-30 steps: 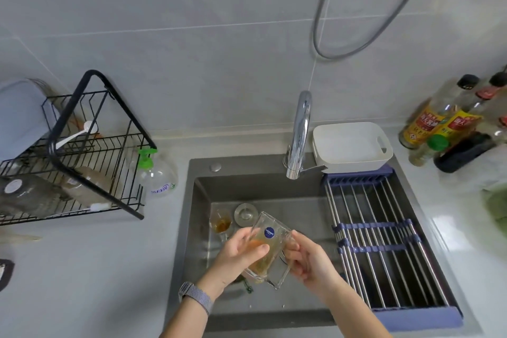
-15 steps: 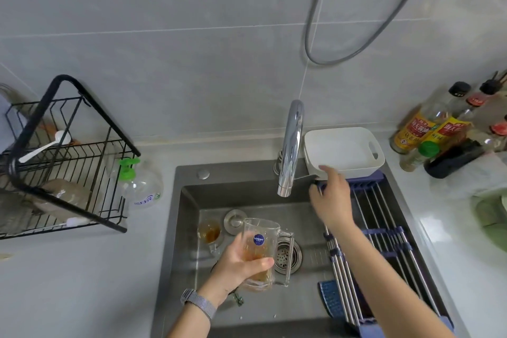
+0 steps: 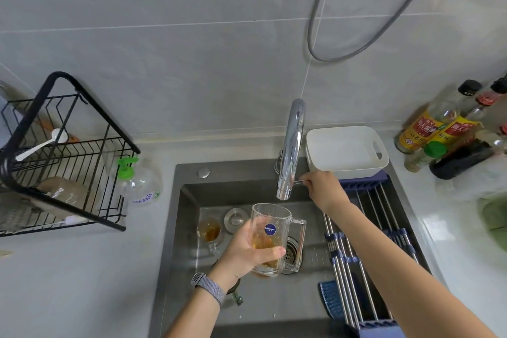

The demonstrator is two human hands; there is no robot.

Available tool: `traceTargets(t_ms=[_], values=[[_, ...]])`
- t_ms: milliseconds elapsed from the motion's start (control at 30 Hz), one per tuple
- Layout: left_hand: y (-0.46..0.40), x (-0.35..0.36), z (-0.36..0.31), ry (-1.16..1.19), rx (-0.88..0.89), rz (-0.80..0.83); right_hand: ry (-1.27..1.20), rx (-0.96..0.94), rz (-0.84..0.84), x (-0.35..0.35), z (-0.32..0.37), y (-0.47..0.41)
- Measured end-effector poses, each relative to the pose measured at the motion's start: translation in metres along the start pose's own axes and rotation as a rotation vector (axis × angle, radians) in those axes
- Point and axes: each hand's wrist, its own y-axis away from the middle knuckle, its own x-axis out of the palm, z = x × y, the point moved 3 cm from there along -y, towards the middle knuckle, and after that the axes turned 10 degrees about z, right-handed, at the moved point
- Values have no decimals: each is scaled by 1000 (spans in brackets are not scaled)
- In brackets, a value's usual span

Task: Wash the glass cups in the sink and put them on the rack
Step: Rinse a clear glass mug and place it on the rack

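A pale worktop [image 3: 82,269] under grey wall tiles carries a dark steel sink [image 3: 247,310], with a black wire rack [image 3: 68,145] at nine o'clock and a roll-up drainer [image 3: 370,255] at three. Since a second ago the right hand [image 3: 323,189] has left the glass mug [image 3: 274,239] and its grip now pinches the tap lever. The left hand [image 3: 247,252] wraps the mug, upright under the tap [image 3: 290,151], amber liquid inside. A smaller glass cup [image 3: 210,232] with brown liquid stands in the sink at ten o'clock.
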Motion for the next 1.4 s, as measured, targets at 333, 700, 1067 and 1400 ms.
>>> traceTargets(t_ms=[333, 700, 1067, 1400], values=[[5, 9, -11, 56, 45, -2, -60, -54, -49, 2, 5, 21], [22, 16, -1, 144, -60, 49, -1324, 356, 231, 81, 27, 133], [35, 20, 1, 40, -299, 34, -1242, 361, 301, 85, 43, 160], [33, 15, -4, 37, -411, 53, -1335, 443, 369, 92, 44, 158]])
